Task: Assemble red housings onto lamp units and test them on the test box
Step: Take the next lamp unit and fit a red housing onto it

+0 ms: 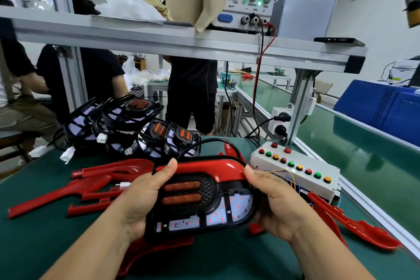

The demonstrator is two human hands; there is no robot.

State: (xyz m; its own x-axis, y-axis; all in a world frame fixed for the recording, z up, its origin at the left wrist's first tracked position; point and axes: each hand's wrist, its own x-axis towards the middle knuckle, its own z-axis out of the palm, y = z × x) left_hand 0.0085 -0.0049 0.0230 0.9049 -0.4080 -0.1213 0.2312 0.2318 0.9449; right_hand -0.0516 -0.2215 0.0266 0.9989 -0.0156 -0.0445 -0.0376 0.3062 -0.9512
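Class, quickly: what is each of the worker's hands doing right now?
Left hand: closed on the lamp unit, fitted with a red housing, at its left end.
Right hand: closed on the lamp unit, at its right end.

Housings (106, 180) lying left of gripped lamp unit (204, 204); test box (314, 185) sitting right; lamp pile (127, 125) sitting behind.
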